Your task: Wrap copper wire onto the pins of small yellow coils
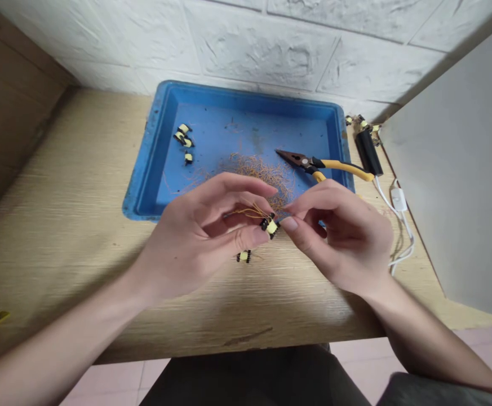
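My left hand is closed, with thumb and fingers gripping a small transformer wrapped in yellow tape, with black ends. Several thin copper-coloured wires fan out from it toward the left palm. At its other side, my right hand is closed in a pinch, thumb and index tips beside the transformer's edge; what lies between them is too small to make out. Just below, on the table, lies a second small transformer with loose wire ends, partly under my left hand.
Behind my hands a blue tray holds several transformers and a heap of wire clippings. Yellow-handled long-nose pliers lie across its right side. Further right are a black cylinder, a white cord switch and more transformers.
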Available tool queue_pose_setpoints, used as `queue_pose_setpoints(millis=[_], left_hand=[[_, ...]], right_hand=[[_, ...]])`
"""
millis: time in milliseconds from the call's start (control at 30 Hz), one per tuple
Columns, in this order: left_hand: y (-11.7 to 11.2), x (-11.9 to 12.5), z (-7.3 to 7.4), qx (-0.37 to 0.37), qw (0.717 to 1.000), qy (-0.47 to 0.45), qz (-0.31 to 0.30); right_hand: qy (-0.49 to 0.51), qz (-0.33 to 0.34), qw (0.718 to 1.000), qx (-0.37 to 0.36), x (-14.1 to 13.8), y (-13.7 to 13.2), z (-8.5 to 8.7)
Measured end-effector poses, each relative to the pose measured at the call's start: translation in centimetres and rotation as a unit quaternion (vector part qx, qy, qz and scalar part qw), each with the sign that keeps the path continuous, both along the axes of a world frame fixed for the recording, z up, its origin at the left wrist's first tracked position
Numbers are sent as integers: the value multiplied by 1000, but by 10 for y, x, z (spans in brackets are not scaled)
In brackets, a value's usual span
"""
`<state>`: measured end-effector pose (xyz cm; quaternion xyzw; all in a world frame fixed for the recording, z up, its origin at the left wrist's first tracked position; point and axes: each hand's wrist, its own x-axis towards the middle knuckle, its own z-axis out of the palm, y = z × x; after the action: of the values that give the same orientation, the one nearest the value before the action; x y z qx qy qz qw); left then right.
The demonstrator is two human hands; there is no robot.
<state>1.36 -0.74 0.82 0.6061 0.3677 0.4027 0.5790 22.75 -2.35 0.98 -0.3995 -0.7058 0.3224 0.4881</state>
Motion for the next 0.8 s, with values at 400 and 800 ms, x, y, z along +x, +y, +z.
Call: queue_pose_setpoints(millis=[400,800], left_hand=[[5,-1,-8,-36,999,-36,-8],[-4,3,5,35,999,7,-12]], right_hand=[[59,14,990,-124,-5,-3,1],[134,-4,974,-185,-9,-2,1]])
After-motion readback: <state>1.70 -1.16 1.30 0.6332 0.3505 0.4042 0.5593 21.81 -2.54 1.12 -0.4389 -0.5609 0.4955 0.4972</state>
